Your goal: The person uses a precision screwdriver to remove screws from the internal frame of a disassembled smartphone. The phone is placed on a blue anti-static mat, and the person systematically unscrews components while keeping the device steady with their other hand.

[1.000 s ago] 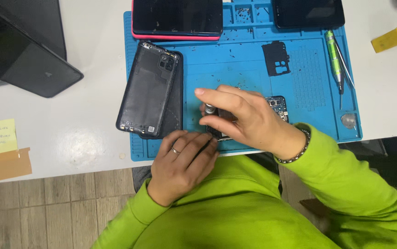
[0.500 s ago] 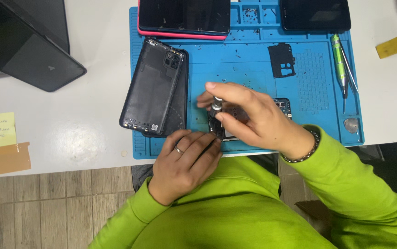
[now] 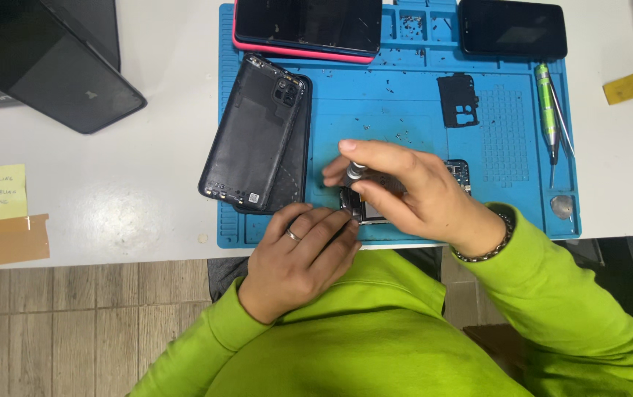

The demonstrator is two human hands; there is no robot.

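The left hand (image 3: 298, 257) rests flat at the near edge of the blue mat (image 3: 419, 110), fingertips steadying the opened phone (image 3: 375, 202). The right hand (image 3: 412, 195) pinches a screwdriver (image 3: 355, 170) upright over it. Left, 1 back cover (image 3: 254, 132); far, 2 phones (image 3: 305, 26).

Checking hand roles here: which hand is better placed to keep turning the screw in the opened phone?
Right: the right hand grips the screwdriver upright over the opened phone; the left hand braces its near edge.
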